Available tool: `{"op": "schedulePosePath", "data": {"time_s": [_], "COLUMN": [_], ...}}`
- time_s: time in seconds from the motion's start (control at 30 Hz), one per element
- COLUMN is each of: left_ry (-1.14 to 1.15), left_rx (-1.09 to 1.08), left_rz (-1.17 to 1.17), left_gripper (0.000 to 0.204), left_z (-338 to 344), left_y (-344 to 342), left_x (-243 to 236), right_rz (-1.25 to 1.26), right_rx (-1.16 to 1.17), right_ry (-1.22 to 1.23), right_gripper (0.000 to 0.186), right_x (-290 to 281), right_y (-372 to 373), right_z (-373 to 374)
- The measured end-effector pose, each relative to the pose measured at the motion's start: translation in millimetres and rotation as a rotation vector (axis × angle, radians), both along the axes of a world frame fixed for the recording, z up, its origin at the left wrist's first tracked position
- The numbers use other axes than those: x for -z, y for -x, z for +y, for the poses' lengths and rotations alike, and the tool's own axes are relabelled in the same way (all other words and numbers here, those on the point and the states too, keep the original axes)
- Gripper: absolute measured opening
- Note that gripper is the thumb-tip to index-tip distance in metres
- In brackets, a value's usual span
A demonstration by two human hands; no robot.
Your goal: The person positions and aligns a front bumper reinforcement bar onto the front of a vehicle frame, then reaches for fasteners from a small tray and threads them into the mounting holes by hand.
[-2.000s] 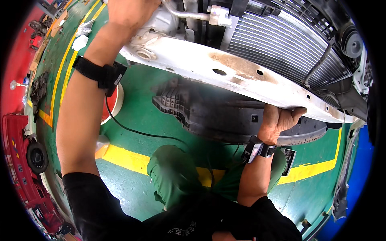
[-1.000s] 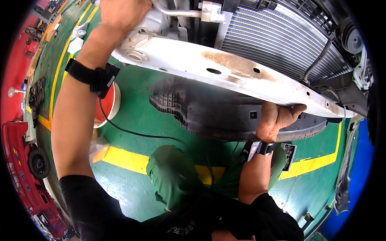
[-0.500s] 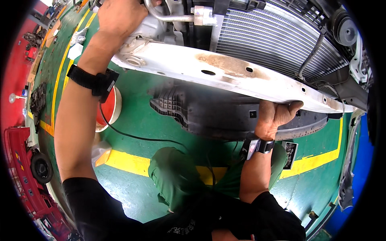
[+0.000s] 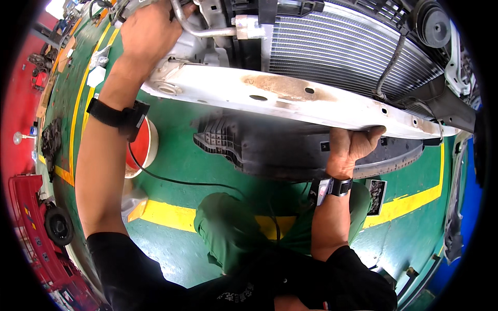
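Crossbeam (image 4: 207, 85), long, white, brown-stained metal, runs below the finned silver radiator (image 4: 337, 57), which is cut off by the upper edge.
Left hand (image 4: 150, 33) above the beam's left end, beside a bent silver metal pipe (image 4: 207, 32); fingers mostly hidden, cannot tell whether they grip. Right hand (image 4: 353, 147), palm up, at the beam's lower edge, right of middle; thumb spread aside, other fingers lost behind the beam, closure unreadable. Black ribbed plastic panel (image 4: 280, 150) partly covered by the right hand.
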State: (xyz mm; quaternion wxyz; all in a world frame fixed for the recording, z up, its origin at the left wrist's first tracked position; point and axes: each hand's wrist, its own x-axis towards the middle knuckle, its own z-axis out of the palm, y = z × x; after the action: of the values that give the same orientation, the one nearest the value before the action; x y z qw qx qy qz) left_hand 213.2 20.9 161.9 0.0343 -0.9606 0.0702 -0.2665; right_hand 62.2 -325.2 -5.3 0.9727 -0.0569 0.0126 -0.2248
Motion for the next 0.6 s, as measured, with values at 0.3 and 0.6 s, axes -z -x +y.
{"op": "schedulePosePath", "data": {"time_s": [0.3, 0.6], "left_ry": [0.057, 0.174], "left_rx": [0.106, 0.146], "left_rz": [-0.042, -0.056], "left_gripper": [0.044, 0.041], "left_z": [-7, -4], "left_y": [4, 0], "left_x": [0, 2], "right_rz": [-0.028, -0.008], "right_rx": [-0.034, -0.017], "right_ry": [0.024, 0.007], "right_gripper": [0.062, 0.063], "right_x": [1, -3], "right_y": [1, 1], "right_z": [-2, 2]}}
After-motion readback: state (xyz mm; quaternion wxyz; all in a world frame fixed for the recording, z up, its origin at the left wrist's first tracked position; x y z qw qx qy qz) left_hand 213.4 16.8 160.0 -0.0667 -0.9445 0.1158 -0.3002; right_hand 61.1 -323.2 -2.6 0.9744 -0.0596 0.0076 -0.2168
